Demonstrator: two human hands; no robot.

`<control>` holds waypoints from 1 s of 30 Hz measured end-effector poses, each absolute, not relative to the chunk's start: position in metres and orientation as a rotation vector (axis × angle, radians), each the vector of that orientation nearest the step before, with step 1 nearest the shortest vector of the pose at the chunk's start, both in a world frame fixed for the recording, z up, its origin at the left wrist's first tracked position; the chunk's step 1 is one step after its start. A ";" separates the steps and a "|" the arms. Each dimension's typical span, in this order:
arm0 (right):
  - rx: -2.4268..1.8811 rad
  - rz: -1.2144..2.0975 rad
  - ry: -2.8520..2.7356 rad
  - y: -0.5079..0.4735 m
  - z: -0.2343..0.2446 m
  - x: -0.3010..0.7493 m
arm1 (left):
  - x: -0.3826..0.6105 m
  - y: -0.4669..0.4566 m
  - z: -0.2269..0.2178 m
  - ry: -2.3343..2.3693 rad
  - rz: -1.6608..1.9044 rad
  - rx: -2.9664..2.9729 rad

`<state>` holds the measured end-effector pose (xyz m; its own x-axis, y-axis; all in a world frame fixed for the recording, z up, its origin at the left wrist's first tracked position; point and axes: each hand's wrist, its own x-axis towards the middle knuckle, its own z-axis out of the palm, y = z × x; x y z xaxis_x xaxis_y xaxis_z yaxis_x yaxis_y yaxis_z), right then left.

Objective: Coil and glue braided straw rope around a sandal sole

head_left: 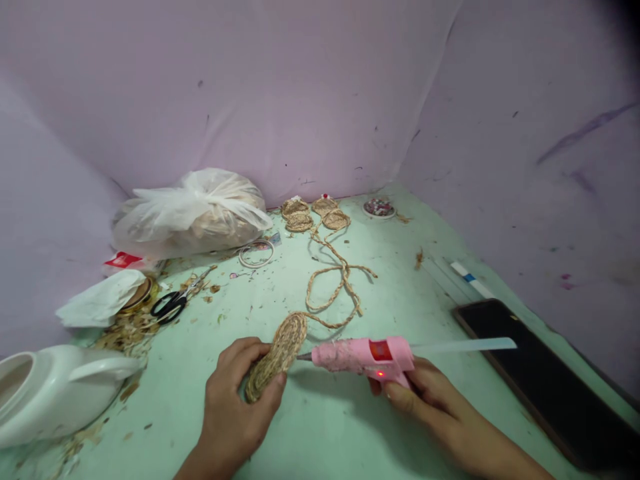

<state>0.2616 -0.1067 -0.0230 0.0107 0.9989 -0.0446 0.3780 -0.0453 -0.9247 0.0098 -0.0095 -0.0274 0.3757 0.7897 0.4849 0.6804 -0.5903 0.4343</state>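
My left hand (243, 393) grips a small oval sole of coiled braided straw (277, 357), thumb on its near side and fingers behind it. From the sole's upper end a loose straw braid (345, 280) runs out and loops across the table. My right hand (425, 397) is wrapped round the handle of a pink hot glue gun (363, 355). A red light glows on the gun, and a clear glue stick (470, 345) sticks out of its back. The nozzle points left, at the sole's right edge; I cannot tell whether it touches.
Small woven straw slippers (316, 213) lie by the back wall, near a dish of beads (379, 208). At left are a tied plastic bag (195, 210), black-handled scissors (170, 307), straw scraps and a white jug (60, 393) on its side. A dark phone (540, 373) lies at right.
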 end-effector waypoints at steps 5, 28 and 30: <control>-1.465 1.132 -1.143 -0.099 -0.012 0.275 | 0.006 -0.009 -0.032 1.342 1.057 2.535; -1.673 0.734 -1.866 -0.007 0.028 0.276 | 0.002 -0.018 -0.024 1.093 1.091 2.705; -1.451 0.775 -2.105 -0.015 0.024 0.256 | 0.000 -0.018 -0.023 1.080 1.118 2.732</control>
<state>0.2564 -0.0153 0.0243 -0.3334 0.9409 0.0593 0.6779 0.2830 -0.6785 0.0003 -0.0175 -0.0231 0.5108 0.5971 0.6185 0.5979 -0.7637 0.2434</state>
